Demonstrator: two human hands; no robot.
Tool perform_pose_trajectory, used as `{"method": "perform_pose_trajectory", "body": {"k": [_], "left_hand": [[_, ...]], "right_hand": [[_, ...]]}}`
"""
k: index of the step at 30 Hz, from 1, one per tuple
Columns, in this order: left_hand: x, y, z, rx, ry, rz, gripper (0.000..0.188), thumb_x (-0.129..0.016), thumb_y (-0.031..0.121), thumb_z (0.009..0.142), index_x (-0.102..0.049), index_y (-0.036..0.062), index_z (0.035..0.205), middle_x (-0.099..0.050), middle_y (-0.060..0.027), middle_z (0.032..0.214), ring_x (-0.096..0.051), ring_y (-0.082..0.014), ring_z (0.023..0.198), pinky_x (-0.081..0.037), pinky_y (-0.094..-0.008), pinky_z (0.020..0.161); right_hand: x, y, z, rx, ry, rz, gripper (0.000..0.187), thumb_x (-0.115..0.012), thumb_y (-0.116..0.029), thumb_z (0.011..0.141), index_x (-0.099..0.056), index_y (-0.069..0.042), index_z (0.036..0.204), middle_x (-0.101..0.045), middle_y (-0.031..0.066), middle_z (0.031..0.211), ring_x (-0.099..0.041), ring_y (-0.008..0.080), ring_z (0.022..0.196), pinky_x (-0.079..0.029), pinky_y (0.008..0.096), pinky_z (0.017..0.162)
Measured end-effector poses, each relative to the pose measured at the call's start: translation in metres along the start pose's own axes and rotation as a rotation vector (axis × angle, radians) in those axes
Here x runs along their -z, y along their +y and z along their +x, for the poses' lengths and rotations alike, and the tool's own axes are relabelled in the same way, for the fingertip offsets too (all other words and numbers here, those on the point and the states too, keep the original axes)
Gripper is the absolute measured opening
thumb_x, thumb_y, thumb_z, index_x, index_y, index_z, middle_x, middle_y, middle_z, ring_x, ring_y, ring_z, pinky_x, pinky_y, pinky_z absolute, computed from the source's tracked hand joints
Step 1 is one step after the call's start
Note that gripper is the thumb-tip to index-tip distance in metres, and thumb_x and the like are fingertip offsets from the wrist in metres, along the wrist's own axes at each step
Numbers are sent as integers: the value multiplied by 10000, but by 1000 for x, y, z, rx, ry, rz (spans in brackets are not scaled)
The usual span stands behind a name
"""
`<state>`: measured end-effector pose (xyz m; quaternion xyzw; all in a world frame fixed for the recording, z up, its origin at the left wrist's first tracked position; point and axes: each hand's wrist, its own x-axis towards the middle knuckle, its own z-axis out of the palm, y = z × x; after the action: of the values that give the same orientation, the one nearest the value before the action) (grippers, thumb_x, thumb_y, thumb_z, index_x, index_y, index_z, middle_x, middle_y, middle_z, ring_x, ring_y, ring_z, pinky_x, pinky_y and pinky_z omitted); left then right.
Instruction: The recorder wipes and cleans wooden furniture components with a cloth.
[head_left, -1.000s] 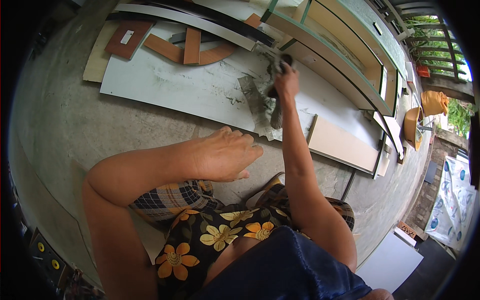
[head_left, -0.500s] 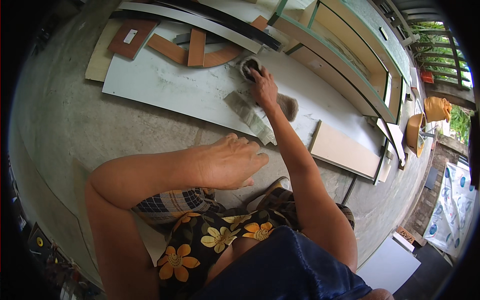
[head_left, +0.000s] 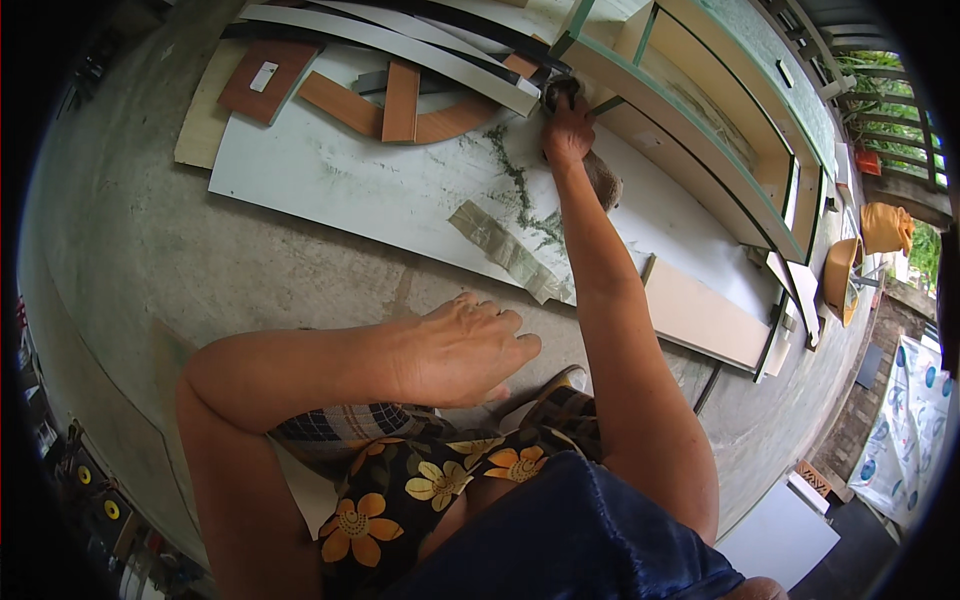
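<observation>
My right hand (head_left: 570, 135) reaches far out over a white panel (head_left: 330, 185) and grips a fuzzy brown-grey rag (head_left: 606, 184), bunched under the fingers and partly hidden by the hand and wrist. A dark, round bit shows at the fingertips, beside a cabinet frame. Dark greenish dust (head_left: 512, 178) lies in a streak left of the hand. A crumpled, translucent strip (head_left: 508, 252) rests along the panel's near edge. My left hand (head_left: 470, 348) hovers near my lap, palm down, its fingers loosely curled in with nothing visible in them.
A pale cabinet frame with green edges (head_left: 690, 112) lies along the right. Long white and black strips (head_left: 400, 52), curved brown pieces (head_left: 455, 122) and a brown board (head_left: 262, 82) sit on the panel's far side. A beige board (head_left: 705, 315) lies at the near right.
My right hand has pushed the rag away and to the right, toward the cabinet frame. The dust streak it covered now shows. My left hand stays almost in place.
</observation>
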<state>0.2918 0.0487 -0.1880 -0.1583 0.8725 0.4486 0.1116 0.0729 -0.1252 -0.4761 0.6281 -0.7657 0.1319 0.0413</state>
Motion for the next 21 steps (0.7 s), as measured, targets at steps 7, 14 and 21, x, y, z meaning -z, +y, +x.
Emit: {"method": "perform_pose_trajectory", "body": {"k": [7, 14, 21], "left_hand": [[6, 8, 2, 5, -40, 15, 314, -623, 235, 850, -471, 21, 1023, -521, -156, 941, -541, -293, 934, -396, -429, 867], [-5, 13, -6, 10, 18, 29, 377, -624, 229, 845, -469, 5, 1105, -523, -155, 957, -534, -297, 953, -393, -425, 875], [-11, 23, -12, -48, -35, 55, 451, -631, 221, 836, -460, -4, 1188, -525, -163, 997, -524, -301, 989, -394, -416, 878]], "right_hand": [[23, -35, -65, 176, -116, 185, 309, -490, -102, 792, -633, -150, 1061, -513, 136, 1168, -542, 356, 942, -507, 442, 755], [73, -28, -128, 149, -272, 331, 406, -511, -57, 779, -611, -199, 1146, -502, 153, 1238, -540, 356, 1017, -485, 423, 839], [76, 144, -119, -604, -126, -1, 437, -541, -98, 777, -575, -233, 1192, -530, 145, 1215, -541, 360, 1070, -478, 455, 856]]}}
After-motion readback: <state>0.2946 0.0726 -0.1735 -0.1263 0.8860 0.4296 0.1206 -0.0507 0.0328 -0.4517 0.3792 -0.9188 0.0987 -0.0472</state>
